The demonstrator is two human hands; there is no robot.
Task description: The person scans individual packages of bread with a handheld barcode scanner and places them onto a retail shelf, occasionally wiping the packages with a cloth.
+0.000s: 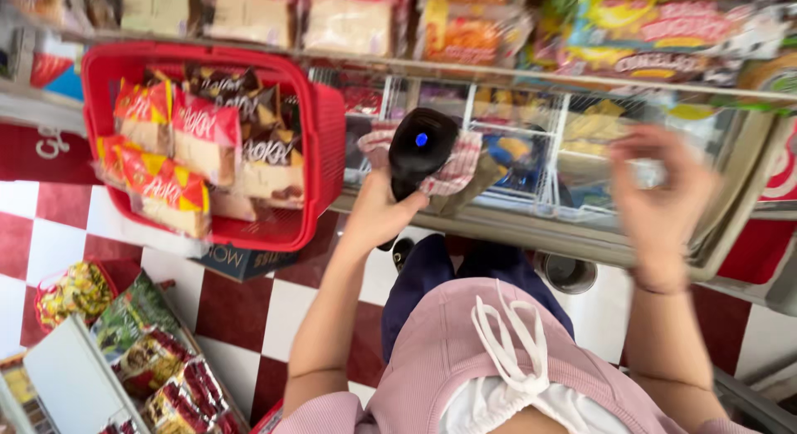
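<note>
Black handheld scanner (421, 147) sits clamped in the left hand (380, 214); the right hand (660, 193) hovers open, blurred.

Bright, even indoor light fills the view, with no single source visible and only soft, faint shadows on the red and white checkered floor (249, 318). The right hand (660, 193) at three o'clock is heavily smeared by motion blur, its fingers (643, 147) melting into the background. The left hand (378, 214) near the centre and the black handheld scanner (422, 147) it grips are sharper, with a small blue light glowing on the scanner. Pale glare streaks the glass freezer lid (531, 143) from twelve to two o'clock. Packets (656, 27) along the top edge look soft and stretched; wide-angle distortion bends the corners.
</note>
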